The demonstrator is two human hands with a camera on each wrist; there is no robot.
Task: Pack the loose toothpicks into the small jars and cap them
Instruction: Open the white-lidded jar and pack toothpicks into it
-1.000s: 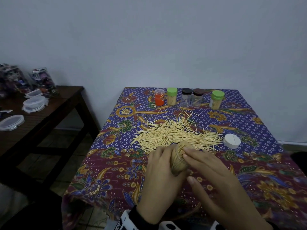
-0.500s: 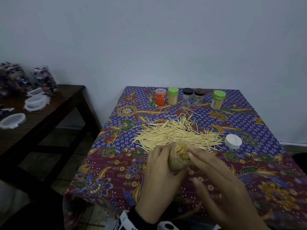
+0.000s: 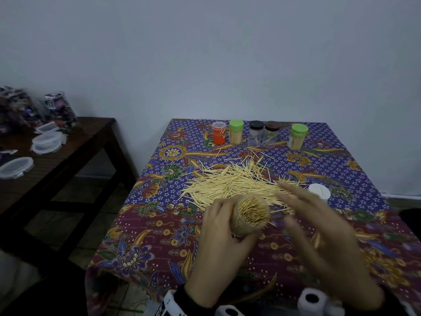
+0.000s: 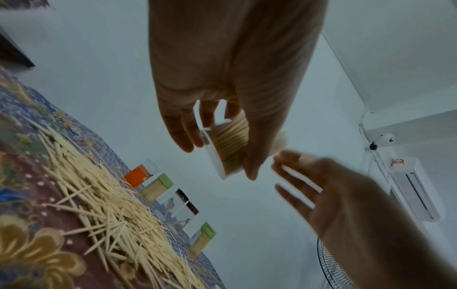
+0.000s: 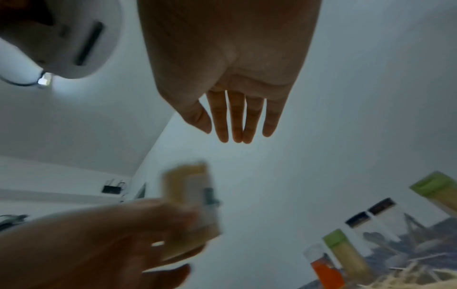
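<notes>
My left hand [image 3: 218,233] grips a small clear jar [image 3: 249,214] packed full of toothpicks, held tilted above the near part of the table with its open mouth facing me. The same jar [image 4: 228,148] shows between the left fingers in the left wrist view. My right hand [image 3: 305,215] hovers just right of the jar, blurred, fingers straight and spread, holding nothing; its straight fingers [image 5: 237,121] show in the right wrist view. A pile of loose toothpicks [image 3: 234,183] lies on the patterned cloth beyond the hands. A white cap [image 3: 319,192] sits right of the pile.
Along the table's far edge stand an orange jar [image 3: 219,133], two green-capped jars of toothpicks [image 3: 236,132] [image 3: 298,136] and two dark-capped clear jars [image 3: 264,136]. A dark side table [image 3: 57,156] with plastic containers is at the left.
My right hand has lifted off the jar's mouth and moved right, toward the white cap. The left hand has tipped the jar's open mouth more toward me.
</notes>
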